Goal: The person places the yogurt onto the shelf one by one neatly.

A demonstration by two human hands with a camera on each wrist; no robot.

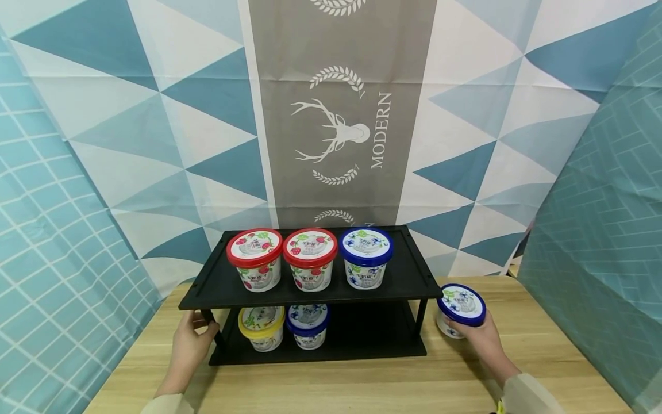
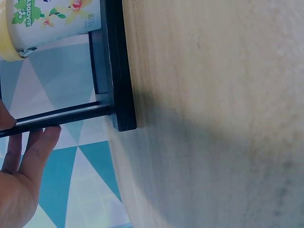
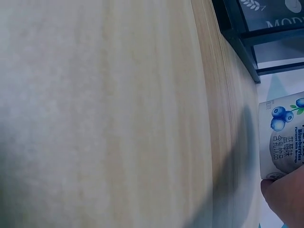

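My left hand (image 1: 188, 340) pinches the front left post (image 2: 61, 116) of a black two-tier rack (image 1: 310, 300), thumb on one side and fingers on the other. To the right of the rack, my right hand (image 1: 483, 338) holds a blue-lidded tub (image 1: 462, 307) with blueberries printed on its side. This tub is upright, and its shadow falls on the wood in the right wrist view. Two red-lidded tubs (image 1: 254, 259) and a blue-lidded one (image 1: 365, 257) stand in a row on the top tier. Below them are a yellow-lidded tub (image 1: 262, 328) and another blue-lidded tub (image 1: 308, 325).
The rack stands on a wooden table (image 1: 331, 385). Behind it hangs a patterned cloth (image 1: 207, 115) with a deer print, and tiled-pattern cloths (image 1: 57, 247) close in both sides. Bare black shelf (image 1: 369, 330) shows right of the lower tubs.
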